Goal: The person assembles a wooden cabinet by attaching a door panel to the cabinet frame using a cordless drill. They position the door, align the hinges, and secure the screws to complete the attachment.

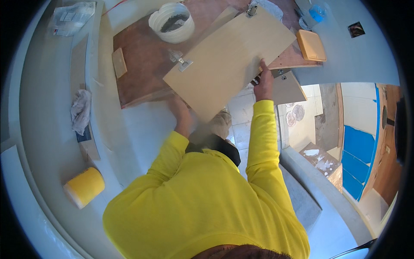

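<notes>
A pale beige cabinet door [230,56] with metal hinges lies tilted in front of me, partly over a reddish-brown wooden board. One hinge [184,64] sits by its left edge, another hinge [251,11] by its far edge. My right hand [264,84] grips the door's near right edge, thumb on top and the other fingers hidden beneath. A dark, striped object [256,80] shows next to that hand; its kind is unclear. My left hand [179,111] is at the door's near left corner, smeared by motion, with its fingers hidden.
A white bucket [171,23] with grey material inside stands on the brown board [140,56]. A small wood block [119,63] lies at left, an orange plastic lid or box [311,45] at right. Further left are a crumpled cloth [80,111] and a yellow roll [84,187].
</notes>
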Available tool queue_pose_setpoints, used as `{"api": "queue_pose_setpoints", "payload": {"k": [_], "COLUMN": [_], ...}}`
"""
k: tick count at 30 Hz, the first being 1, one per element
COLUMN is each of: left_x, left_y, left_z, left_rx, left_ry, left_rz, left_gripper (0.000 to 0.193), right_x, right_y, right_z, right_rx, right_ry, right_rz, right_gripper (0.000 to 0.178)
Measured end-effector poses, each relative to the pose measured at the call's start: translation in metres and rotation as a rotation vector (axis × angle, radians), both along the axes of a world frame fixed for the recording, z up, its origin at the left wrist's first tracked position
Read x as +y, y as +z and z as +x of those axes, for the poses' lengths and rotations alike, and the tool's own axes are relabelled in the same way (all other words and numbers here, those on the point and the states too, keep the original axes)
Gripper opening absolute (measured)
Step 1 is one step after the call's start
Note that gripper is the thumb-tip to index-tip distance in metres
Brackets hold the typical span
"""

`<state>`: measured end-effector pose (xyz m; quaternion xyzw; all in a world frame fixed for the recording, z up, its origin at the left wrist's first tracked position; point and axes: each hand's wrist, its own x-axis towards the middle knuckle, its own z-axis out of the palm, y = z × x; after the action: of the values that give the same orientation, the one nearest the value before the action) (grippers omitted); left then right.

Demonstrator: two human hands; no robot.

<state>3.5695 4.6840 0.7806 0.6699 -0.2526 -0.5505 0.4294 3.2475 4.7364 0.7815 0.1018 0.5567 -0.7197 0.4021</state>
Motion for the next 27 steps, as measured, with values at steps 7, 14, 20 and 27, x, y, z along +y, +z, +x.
{"api": "queue_pose_setpoints", "payload": {"k": [7,14,20,27], "left_x": [0.056,0.085,0.071,0.086], "left_y": [-0.012,-0.089,-0.095,-0.082], "left_z": [0.002,0.056,0.070,0.043], "left_rx": [0.180,0.213,0.189,-0.052], "left_ry": [-0.205,-0.340,-0.310,-0.867], "left_rz": [-0.127,-0.163,-0.273,-0.505], "left_gripper": [0.013,0.014,0.013,0.008], "right_x": [0.001,0.079,0.238,0.386], "right_y": [-0.008,0.076,0.129,0.080], "right_z": [-0.054,0.001,0.044,0.138], "right_rx": [-0.047,0.369,0.609,0.752], "right_ry": [0.122,-0.110,-0.349,-0.531], "right_rz": [-0.179,-0.271,-0.198,0.159], "right_gripper": [0.060,0.058,0.044,0.054]}}
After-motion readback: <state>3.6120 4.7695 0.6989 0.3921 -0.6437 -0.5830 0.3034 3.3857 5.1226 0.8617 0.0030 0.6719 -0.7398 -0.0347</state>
